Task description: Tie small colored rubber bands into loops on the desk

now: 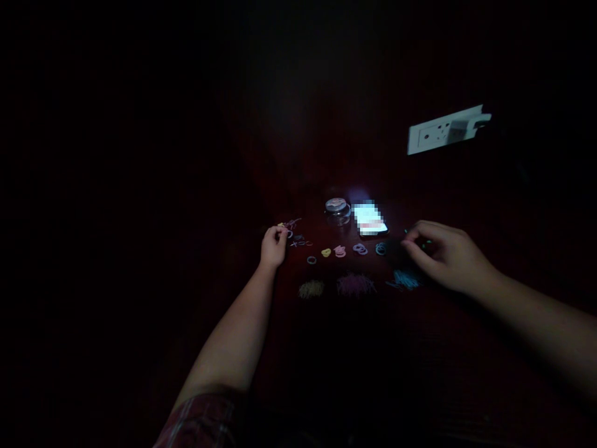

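My left hand [273, 246] rests at the left of the dark table, fingers closed together. A pale ring-shaped band [290, 234] is right at its fingertips; I cannot tell whether they grip it. My right hand [450, 255] is at the right, thumb and forefinger drawn together in a pinch, with anything between them too small to make out. Small green bits [424, 244] show under its fingers. Between the hands lie little groups of bands: yellow [326, 252], pink [340, 251], purple [360, 249] and blue [380, 249]. A single band [311, 260] lies left of them.
Nearer me are loose piles of yellowish [311, 289], purple [356, 284] and blue [407, 280] strands or bands. Behind the groups stand a lidded round jar [337, 211] and a lit phone [368, 216]. A wall socket [438, 134] holds a plug. Surroundings are very dark.
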Motion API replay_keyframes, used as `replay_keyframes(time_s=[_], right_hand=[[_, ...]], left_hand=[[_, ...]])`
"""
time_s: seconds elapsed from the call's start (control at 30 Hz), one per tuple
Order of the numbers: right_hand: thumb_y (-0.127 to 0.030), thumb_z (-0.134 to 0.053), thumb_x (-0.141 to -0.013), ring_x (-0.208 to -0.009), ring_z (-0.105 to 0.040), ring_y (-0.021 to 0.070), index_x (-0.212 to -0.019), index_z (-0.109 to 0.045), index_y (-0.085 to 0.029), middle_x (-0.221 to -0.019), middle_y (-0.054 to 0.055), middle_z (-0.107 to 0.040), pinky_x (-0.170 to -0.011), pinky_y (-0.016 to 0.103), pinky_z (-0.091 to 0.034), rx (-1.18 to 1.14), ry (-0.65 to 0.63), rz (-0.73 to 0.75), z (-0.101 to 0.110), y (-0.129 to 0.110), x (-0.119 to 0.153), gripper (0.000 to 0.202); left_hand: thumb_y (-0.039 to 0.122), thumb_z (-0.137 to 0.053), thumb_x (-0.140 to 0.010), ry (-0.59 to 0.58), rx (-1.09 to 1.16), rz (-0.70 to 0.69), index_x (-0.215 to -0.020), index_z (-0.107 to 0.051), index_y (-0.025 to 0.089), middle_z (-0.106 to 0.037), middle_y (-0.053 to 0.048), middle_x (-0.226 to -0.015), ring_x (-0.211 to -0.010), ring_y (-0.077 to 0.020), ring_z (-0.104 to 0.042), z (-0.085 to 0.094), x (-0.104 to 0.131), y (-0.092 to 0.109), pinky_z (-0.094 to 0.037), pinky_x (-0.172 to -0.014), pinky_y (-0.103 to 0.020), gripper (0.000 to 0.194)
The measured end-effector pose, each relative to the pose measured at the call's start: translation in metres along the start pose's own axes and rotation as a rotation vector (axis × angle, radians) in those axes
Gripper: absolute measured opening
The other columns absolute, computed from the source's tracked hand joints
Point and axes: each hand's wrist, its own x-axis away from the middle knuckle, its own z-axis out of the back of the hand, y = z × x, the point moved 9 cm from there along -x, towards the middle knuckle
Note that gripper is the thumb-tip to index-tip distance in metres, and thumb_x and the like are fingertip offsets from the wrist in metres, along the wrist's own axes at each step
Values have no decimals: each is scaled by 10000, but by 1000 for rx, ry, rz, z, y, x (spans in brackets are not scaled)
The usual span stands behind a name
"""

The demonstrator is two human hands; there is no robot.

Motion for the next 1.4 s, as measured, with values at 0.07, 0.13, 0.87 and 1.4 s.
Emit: replay_keyframes(time_s=[0.07,0.13,0.87,1.4], right_hand=[[-280,-561,-876,-659,-569,173,-780,-589,-191,-744,34,-597,-606,289,-432,-8,5,4,0,0,0,134],[-274,-557,-878,-655,-564,169,-773,-585,-189,-738,32,-594,-607,285,-427,-15,8,7,0,-2,-1,138],[-242,-519,-922,-679,-533,143,-863,-598,-177,-709,9,-595,-678,271,-394,-133,-136,78,-27,-37,3,118],[-237,-595,-890,-673,-551,138,-995,-648,-187,-759,10,-649,-705,278,-424,-185,-145,185,-27,-45,6,128]], left_hand=[[341,-487,-920,19,45,20,-936,-588,165,-683,-49,-877,-771,-137,-631,1,0,-2,-504,-767,-263,203],[360,-451,-936,18,89,38,-983,-559,163,-682,-35,-811,-641,-114,-606,0,1,-4,-498,-661,-238,230],[260,-612,-891,-394,196,-332,-926,-686,215,-708,-19,-882,-759,-135,-651,-63,109,237,-503,-681,-230,94],[254,-627,-887,-282,228,-389,-960,-677,210,-722,-27,-908,-793,-139,-689,-45,121,228,-553,-710,-247,100]])
